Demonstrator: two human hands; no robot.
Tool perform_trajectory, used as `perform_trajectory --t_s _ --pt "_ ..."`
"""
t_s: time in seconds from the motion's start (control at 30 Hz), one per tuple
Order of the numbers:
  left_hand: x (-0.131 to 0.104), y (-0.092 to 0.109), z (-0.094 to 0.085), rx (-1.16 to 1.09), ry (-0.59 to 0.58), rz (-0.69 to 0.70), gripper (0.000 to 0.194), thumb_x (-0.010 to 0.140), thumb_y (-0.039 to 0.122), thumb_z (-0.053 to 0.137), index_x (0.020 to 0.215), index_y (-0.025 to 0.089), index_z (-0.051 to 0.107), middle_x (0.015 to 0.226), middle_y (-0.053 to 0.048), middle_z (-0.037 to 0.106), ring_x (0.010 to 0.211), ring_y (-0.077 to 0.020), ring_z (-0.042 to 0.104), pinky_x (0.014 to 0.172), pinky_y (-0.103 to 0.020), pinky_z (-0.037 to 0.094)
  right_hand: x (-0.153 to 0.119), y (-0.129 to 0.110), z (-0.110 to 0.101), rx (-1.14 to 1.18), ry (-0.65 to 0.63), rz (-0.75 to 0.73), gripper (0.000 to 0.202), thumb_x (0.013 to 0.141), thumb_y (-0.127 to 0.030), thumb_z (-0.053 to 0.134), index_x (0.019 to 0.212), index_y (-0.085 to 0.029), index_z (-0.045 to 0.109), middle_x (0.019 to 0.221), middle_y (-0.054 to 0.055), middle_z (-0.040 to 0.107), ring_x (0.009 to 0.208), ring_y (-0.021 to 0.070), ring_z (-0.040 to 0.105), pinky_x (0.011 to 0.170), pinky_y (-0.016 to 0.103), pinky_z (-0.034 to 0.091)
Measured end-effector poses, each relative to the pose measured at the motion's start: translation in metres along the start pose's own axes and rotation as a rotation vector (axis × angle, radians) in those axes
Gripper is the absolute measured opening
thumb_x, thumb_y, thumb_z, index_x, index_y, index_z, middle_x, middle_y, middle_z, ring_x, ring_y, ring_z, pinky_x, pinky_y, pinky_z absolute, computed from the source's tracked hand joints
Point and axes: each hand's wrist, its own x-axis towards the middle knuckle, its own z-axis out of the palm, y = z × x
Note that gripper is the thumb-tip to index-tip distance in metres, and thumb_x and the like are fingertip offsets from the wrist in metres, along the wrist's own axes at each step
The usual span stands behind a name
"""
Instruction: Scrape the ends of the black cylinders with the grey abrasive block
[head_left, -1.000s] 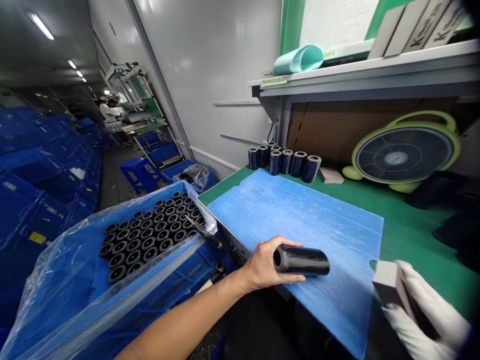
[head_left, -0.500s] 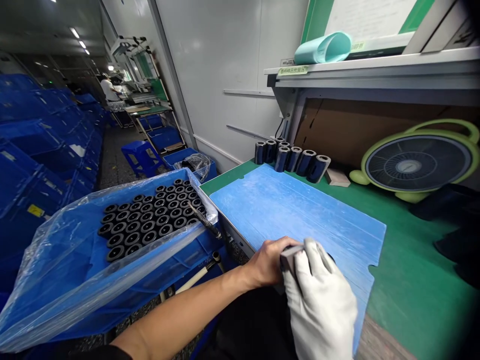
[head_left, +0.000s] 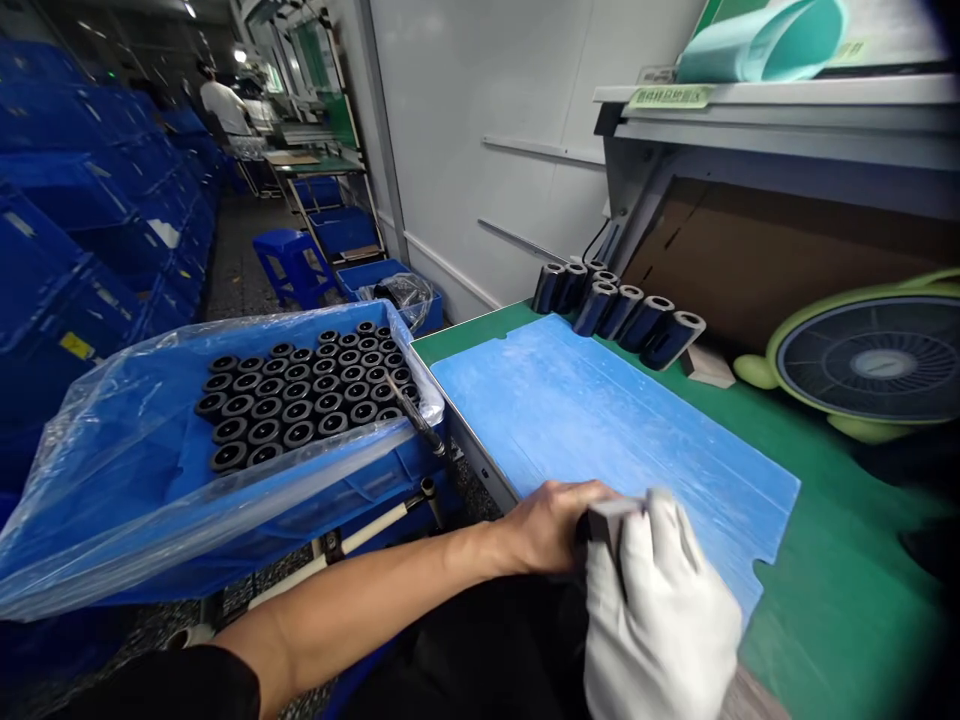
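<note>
My right hand (head_left: pixel 660 610), in a white glove, is closed on a small grey rectangular block (head_left: pixel 611 522). Bare and curled, my left hand (head_left: pixel 559 525) meets it from the left, its fingers wrapped around a dark part (head_left: pixel 582 532) that is mostly hidden by both hands. The block seems pressed against that part, though the contact itself is hidden. Both hands are over the near edge of a blue board (head_left: pixel 600 420). Several black hollow cylinders (head_left: pixel 600 305) stand at the board's far edge.
Left of the bench, a plastic-lined blue crate (head_left: pixel 142 385) holds rows of black cylinders (head_left: pixel 300 395), with a thin brush-like tool (head_left: pixel 416 415) across its edge. A wooden block (head_left: pixel 709 367) and a green fan (head_left: pixel 870 365) stand at the back right. A person (head_left: pixel 225 105) is far off.
The camera view has shifted, so the bench and shelf appear further right. Both hands keep their hold on the grey block and the dark part, close together as before.
</note>
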Motion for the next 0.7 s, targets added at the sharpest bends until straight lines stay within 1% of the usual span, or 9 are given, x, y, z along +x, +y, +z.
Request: perform_trajectory --t_s 0.07,0.13,0.17,0.27,0.33,0.4,0.53,0.63,0.7 --pt "0.000 -0.001 -0.001 0.003 -0.001 -0.014 0.043 0.083 0.023 0.077 0.125 0.017 0.071 0.118 -0.010 0.079 0.106 -0.0259 0.078 0.091 -0.031 0.061 0.002 0.000 0.000 0.021 0.003 -0.014 0.037 0.101 -0.029 0.055 0.134 -0.010 0.056 0.145 0.028 0.055 0.133 0.0469 0.056 0.097 0.063 0.056" --pt "0.001 -0.001 -0.001 -0.017 -0.011 -0.009 0.044 0.085 0.025 0.077 0.128 0.018 0.071 0.123 -0.010 0.078 0.110 -0.0258 0.077 0.095 -0.032 0.060 0.004 0.000 0.000 0.004 0.011 -0.106 0.040 0.101 -0.031 0.053 0.136 -0.009 0.054 0.143 0.030 0.056 0.129 0.0469 0.059 0.091 0.061 0.059" --pt "0.001 -0.001 -0.001 -0.030 -0.020 -0.003 0.045 0.085 0.026 0.077 0.128 0.019 0.071 0.125 -0.009 0.078 0.112 -0.0255 0.077 0.096 -0.031 0.060 0.005 -0.001 0.000 -0.009 -0.001 -0.109 0.040 0.102 -0.031 0.053 0.135 -0.010 0.054 0.142 0.030 0.056 0.127 0.0470 0.060 0.089 0.061 0.059" --pt "0.003 0.001 -0.001 -0.030 -0.007 -0.040 0.044 0.081 0.024 0.080 0.123 0.018 0.072 0.118 -0.009 0.080 0.106 -0.0251 0.078 0.090 -0.030 0.060 0.007 -0.002 -0.002 0.020 -0.003 0.009 0.033 0.102 -0.029 0.053 0.130 -0.011 0.058 0.143 0.028 0.057 0.131 0.0472 0.057 0.095 0.064 0.057" --pt "0.004 0.002 0.000 -0.019 0.012 -0.077 0.042 0.081 0.025 0.080 0.122 0.018 0.072 0.116 -0.009 0.080 0.104 -0.0247 0.078 0.090 -0.030 0.060 0.003 -0.001 -0.004 0.034 -0.022 -0.002 0.034 0.102 -0.027 0.053 0.131 -0.010 0.057 0.143 0.029 0.056 0.133 0.0477 0.056 0.096 0.064 0.057" --pt "0.004 0.004 0.001 -0.021 0.003 -0.069 0.042 0.084 0.028 0.078 0.124 0.019 0.072 0.120 -0.008 0.080 0.107 -0.0239 0.078 0.093 -0.030 0.060 -0.004 0.004 -0.004 0.015 -0.057 -0.064 0.040 0.101 -0.028 0.055 0.136 -0.010 0.055 0.143 0.030 0.055 0.130 0.0475 0.058 0.090 0.062 0.059" --pt "0.004 0.005 0.001 -0.017 -0.004 -0.028 0.045 0.082 0.027 0.080 0.126 0.018 0.071 0.120 -0.008 0.080 0.107 -0.0234 0.078 0.092 -0.029 0.059 -0.016 0.009 0.001 0.036 -0.039 -0.041 0.052 0.100 -0.033 0.058 0.148 -0.015 0.048 0.148 0.026 0.054 0.131 0.0476 0.058 0.090 0.063 0.059" --pt "0.005 0.002 0.000 -0.011 -0.009 -0.053 0.042 0.083 0.031 0.080 0.123 0.019 0.073 0.118 -0.008 0.080 0.107 -0.0233 0.077 0.091 -0.028 0.059 -0.013 0.002 0.003 -0.005 -0.021 -0.103 0.066 0.100 -0.032 0.056 0.160 -0.016 0.034 0.146 0.027 0.055 0.125 0.0479 0.061 0.085 0.062 0.061" --pt "0.005 -0.002 0.000 -0.015 -0.040 -0.034 0.042 0.084 0.031 0.079 0.124 0.019 0.072 0.120 -0.007 0.079 0.107 -0.0237 0.077 0.091 -0.029 0.059 -0.006 0.004 0.000 0.030 -0.019 -0.124 0.069 0.100 -0.032 0.055 0.164 -0.018 0.031 0.148 0.025 0.054 0.126 0.0474 0.061 0.086 0.063 0.061"
